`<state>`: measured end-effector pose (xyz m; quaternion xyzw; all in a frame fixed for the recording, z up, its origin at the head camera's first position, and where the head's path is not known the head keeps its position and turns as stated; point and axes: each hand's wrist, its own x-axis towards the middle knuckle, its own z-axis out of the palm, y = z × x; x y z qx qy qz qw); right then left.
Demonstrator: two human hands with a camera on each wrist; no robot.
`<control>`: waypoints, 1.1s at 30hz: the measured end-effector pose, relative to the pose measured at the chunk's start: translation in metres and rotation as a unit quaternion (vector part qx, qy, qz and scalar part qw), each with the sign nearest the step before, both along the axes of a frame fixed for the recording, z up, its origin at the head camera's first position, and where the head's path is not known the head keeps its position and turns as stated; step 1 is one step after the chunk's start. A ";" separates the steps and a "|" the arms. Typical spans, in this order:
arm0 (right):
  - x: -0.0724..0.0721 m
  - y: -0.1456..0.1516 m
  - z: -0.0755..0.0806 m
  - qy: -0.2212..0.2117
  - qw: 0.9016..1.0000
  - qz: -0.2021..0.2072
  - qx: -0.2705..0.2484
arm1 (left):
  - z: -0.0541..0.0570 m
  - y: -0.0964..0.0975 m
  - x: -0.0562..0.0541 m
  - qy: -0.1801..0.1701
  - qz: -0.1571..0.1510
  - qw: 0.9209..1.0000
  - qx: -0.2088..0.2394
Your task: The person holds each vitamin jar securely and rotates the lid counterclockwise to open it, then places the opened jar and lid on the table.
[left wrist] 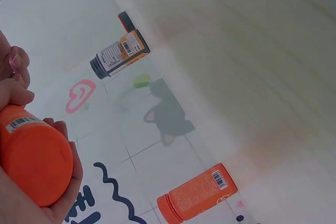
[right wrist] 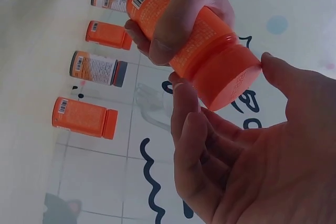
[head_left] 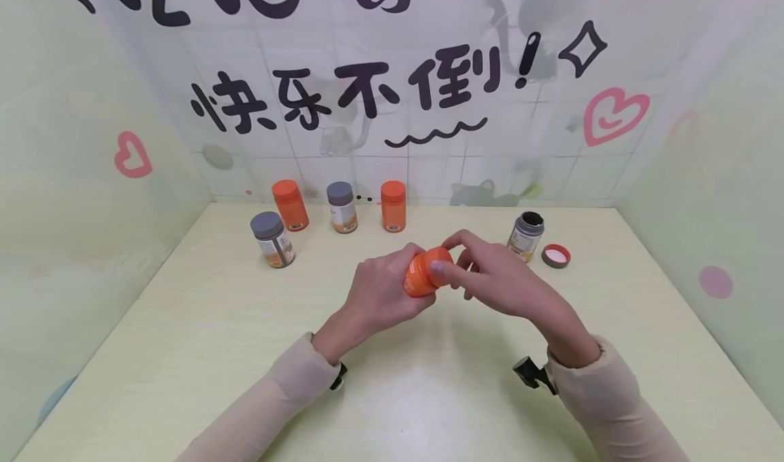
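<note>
My left hand [head_left: 380,290] grips an orange bottle [head_left: 418,278] round its body, held tilted above the table with its cap toward the right. The bottle's round base and barcode face the camera in the left wrist view. My right hand [head_left: 505,282] has its thumb and a fingertip on opposite sides of the orange cap [right wrist: 226,80], pinching it. The cap sits on the bottle's neck, and raised lettering shows on its top. The other right fingers curl loosely below the cap.
Behind stand orange bottles [head_left: 290,207] [head_left: 393,209] and grey-capped bottles [head_left: 343,213] [head_left: 273,243]. To the right, an uncapped grey bottle [head_left: 525,237] shows a dark mouth. Beside it a loose cap [head_left: 556,256] lies inside up. Printed sheets line the back and sides of the table [head_left: 202,326].
</note>
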<state>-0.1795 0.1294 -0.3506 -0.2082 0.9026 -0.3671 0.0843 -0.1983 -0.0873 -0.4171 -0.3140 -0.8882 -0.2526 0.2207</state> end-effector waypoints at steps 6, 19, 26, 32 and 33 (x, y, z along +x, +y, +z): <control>0.001 0.002 0.000 -0.006 1.000 0.017 -0.011 | 0.000 0.000 0.000 -0.002 -0.005 1.000 -0.002; 0.001 -0.002 0.002 -0.007 1.000 -0.012 0.013 | -0.002 0.000 0.000 -0.001 -0.001 1.000 -0.001; -0.001 -0.001 -0.001 -0.007 1.000 -0.010 0.001 | -0.002 0.001 0.000 0.004 -0.009 1.000 0.002; 0.002 -0.001 0.001 -0.009 1.000 -0.001 -0.004 | -0.002 0.001 0.000 0.001 -0.007 1.000 -0.005; 0.002 -0.001 0.001 -0.006 1.000 0.002 -0.002 | -0.002 0.001 0.000 0.002 -0.007 1.000 -0.006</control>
